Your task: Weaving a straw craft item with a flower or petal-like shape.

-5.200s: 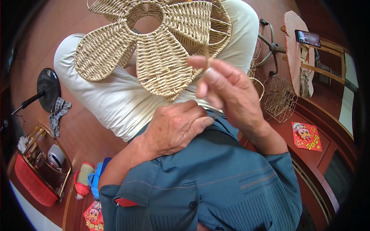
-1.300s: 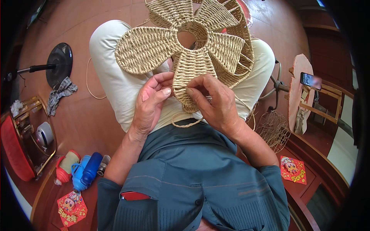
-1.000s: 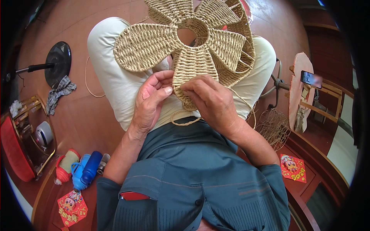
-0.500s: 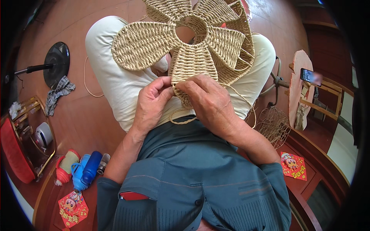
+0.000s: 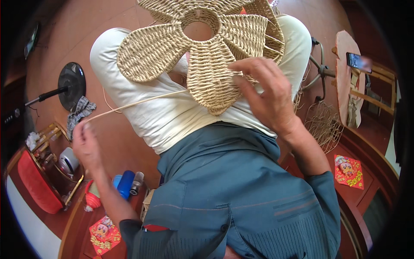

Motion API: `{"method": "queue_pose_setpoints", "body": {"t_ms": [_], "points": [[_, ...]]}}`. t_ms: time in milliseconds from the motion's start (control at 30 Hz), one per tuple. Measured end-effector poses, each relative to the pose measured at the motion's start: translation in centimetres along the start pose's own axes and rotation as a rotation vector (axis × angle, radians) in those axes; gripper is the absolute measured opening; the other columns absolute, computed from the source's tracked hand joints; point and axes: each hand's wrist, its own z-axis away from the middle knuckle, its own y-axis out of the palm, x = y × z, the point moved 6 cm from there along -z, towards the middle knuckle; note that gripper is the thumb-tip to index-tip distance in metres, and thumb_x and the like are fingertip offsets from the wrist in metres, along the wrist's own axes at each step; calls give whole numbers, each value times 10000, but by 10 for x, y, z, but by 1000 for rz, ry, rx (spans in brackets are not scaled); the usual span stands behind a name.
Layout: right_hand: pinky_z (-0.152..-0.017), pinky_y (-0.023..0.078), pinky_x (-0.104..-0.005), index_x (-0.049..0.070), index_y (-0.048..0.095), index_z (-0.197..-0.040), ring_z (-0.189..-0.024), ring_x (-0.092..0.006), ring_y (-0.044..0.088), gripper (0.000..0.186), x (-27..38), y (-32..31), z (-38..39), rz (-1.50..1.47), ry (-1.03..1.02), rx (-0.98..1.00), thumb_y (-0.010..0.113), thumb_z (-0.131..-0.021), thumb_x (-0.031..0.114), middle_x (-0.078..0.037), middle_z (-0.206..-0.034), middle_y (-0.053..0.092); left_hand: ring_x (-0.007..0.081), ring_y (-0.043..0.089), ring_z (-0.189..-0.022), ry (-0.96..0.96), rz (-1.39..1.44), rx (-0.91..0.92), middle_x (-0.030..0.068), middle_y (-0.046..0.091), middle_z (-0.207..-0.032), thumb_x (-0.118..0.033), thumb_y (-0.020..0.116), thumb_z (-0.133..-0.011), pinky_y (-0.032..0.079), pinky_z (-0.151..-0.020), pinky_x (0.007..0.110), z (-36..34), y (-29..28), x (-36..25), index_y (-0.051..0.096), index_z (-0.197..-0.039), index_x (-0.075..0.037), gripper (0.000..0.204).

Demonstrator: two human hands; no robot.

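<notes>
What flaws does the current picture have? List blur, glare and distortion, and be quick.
Head view: fisheye distortion bends edges toward the black rim; head view: pale sheen on the floor near the top right; head view: the left hand looks slightly soft, while the woven piece shows its weave clearly.

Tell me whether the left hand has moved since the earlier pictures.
Yes: judged against the checked cloth on the floor, the left hand has moved left, away from the lower woven petal, toward that cloth.
</notes>
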Motion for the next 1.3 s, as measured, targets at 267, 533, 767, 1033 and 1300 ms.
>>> {"method": "queue_pose_setpoints", "body": {"t_ms": [267,533,767,1033,1300], "points": [[-854,570,-401,49,744,-1088,-948,-291,734,132,-22,-22,18,51,136,-35,743,-963,6,-72,-1011,774,247,719,-835,307,-325,-226,103,817,-1110,-196,603,-1100,555,-692,394,-47,-69,2,768,-1294,-45,296],[-886,559,-398,64,755,-1099,-939,-279,715,132,-22,-14,23,37,148,-35,732,-972,36,-60,-1037,787,48,580,-828,225,380,646,19,733,-1056,-205,635,-1122,487,-757,237,78,140,-188,757,-1253,-34,248],[-888,538,-388,102,779,-1168,-883,-249,659,190,-32,-11,22,79,114,58,729,-986,87,-36,-991,784,84,610,-911,126,62,184,3,704,-933,-204,636,-1126,492,-849,254,-4,24,-60,741,-1042,14,256],[-878,528,-393,115,747,-1234,-854,-238,614,284,-30,-3,25,12,147,99,675,-968,49,-16,-887,729,115,604,-877,-44,-147,195,19,691,-893,-264,664,-1111,497,-817,317,-9,-8,4,740,-997,12,308],[-894,531,-393,116,674,-1300,-923,-250,669,386,-28,-1,21,7,137,118,658,-927,14,-23,-907,729,303,699,-1280,529,-155,209,167,733,-1346,-123,598,-1108,535,-1092,405,54,59,-184,681,-1437,-40,349]]}}
